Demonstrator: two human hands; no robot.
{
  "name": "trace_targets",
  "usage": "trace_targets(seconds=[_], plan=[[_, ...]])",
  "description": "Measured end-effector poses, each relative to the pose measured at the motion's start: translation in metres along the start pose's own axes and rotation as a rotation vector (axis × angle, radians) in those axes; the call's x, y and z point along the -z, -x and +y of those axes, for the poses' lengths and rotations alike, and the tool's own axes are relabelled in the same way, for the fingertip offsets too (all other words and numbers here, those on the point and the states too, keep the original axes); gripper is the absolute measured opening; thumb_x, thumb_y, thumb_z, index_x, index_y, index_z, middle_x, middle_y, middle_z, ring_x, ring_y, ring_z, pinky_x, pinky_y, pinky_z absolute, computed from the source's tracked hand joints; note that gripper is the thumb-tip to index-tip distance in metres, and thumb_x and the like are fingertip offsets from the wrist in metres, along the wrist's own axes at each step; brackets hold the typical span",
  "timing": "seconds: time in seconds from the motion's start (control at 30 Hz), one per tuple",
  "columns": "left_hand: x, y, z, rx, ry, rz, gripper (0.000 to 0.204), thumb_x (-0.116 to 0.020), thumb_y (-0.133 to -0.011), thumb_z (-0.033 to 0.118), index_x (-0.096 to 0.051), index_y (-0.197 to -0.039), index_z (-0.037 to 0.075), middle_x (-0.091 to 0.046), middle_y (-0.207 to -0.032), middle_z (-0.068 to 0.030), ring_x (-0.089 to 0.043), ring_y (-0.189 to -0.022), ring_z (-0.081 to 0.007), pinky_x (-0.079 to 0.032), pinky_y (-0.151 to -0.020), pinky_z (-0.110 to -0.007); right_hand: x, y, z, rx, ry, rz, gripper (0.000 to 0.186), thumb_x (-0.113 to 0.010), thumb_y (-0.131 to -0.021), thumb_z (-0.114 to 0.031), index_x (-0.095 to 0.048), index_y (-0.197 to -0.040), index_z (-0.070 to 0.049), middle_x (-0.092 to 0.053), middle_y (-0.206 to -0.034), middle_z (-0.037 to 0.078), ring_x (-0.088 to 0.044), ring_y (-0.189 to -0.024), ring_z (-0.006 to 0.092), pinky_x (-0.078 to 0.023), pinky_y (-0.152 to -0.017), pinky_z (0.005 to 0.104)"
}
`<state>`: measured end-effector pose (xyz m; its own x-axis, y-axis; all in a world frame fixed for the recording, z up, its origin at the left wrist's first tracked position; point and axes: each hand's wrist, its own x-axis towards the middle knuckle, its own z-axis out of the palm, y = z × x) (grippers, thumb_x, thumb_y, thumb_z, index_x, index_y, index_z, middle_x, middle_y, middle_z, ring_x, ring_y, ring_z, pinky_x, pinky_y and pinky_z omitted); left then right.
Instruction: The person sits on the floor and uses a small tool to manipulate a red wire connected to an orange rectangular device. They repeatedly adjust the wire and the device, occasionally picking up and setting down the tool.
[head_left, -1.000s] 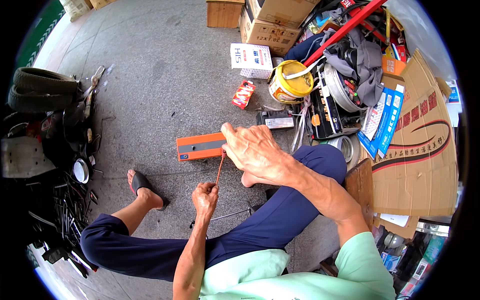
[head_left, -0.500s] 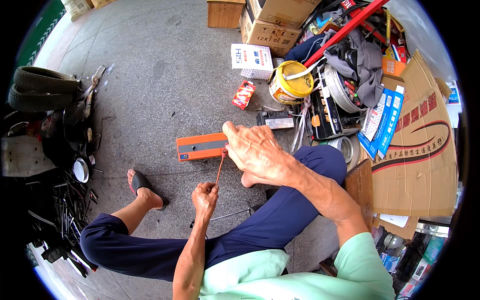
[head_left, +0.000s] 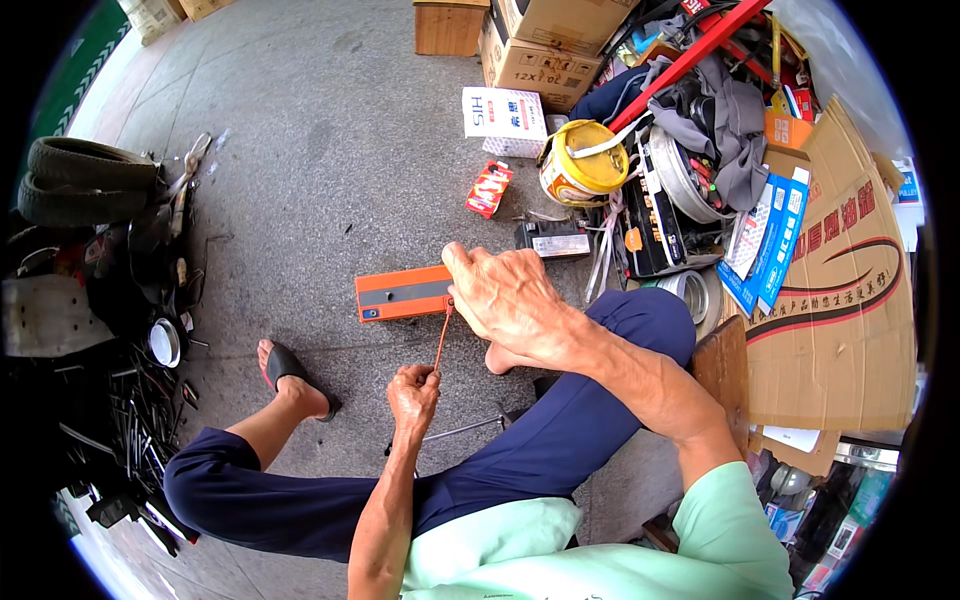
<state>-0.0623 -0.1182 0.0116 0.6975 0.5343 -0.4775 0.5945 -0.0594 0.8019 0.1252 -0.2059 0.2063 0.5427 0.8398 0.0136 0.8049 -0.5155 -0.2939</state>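
Observation:
An orange rectangular case (head_left: 370,285) with a grey strip and a small black stud on its top lies in front of me. My right hand (head_left: 515,305) is closed over its right end and hides that end. A thin red cable (head_left: 441,342) runs from a reddish end piece at the case, beside my right fingertips, down to my left hand. My left hand (head_left: 412,396) is closed, pinching the cable's lower part. Whatever else the right fingers hold is hidden. Below the left hand, a thin metal rod (head_left: 460,429) lies near my leg.
A black battery (head_left: 555,240), a red box (head_left: 489,190) and a yellow-lidded bucket (head_left: 590,160) stand beyond my right hand. Cardboard (head_left: 830,330) and cluttered goods fill the right. Tyres (head_left: 90,180) and scattered tools (head_left: 130,425) lie left. My sandalled foot (head_left: 290,380) rests on the floor.

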Motion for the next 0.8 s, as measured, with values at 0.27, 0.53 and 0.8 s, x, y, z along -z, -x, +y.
trace_targets(seconds=[0.27, 0.53, 0.8], plan=[[0.000, -0.003, -0.003, -0.055, -0.019, -0.038, 0.016, -0.064, -0.077, 0.010, -0.066, -0.084, -0.005, -0.063, -0.062, -0.0091, -0.062, -0.050, -0.0146, -0.050, -0.045, -0.026, 0.008, -0.003, -0.004, -0.102, -0.054, -0.083, 0.022, -0.062, -0.079, -0.018, -0.051, -0.083, 0.000, -0.059, -0.068, 0.015, -0.060, -0.064, 0.0333, -0.044, -0.060, 0.0440], [-0.001, -0.002, 0.003, -0.020, 0.017, -0.072, 0.017, -0.064, -0.078, 0.010, -0.065, -0.084, -0.006, -0.062, -0.063, -0.0088, -0.061, -0.049, -0.0145, -0.049, -0.044, -0.024, 0.012, 0.000, 0.001, -0.014, -0.005, -0.071, 0.030, -0.064, -0.075, -0.019, -0.050, -0.086, 0.005, -0.058, -0.058, 0.012, -0.061, -0.053, 0.0312, -0.046, -0.049, 0.0389], [0.006, 0.007, 0.017, 0.121, 0.015, -0.144, 0.027, -0.066, -0.081, 0.022, -0.066, -0.081, -0.005, -0.059, -0.055, -0.0074, -0.059, -0.045, -0.0124, -0.046, -0.040, -0.025, 0.001, 0.001, 0.001, -0.005, -0.014, -0.100, 0.034, -0.061, -0.079, -0.021, -0.047, -0.098, 0.003, -0.060, -0.077, 0.016, -0.064, -0.065, 0.0312, -0.048, -0.057, 0.0410]])
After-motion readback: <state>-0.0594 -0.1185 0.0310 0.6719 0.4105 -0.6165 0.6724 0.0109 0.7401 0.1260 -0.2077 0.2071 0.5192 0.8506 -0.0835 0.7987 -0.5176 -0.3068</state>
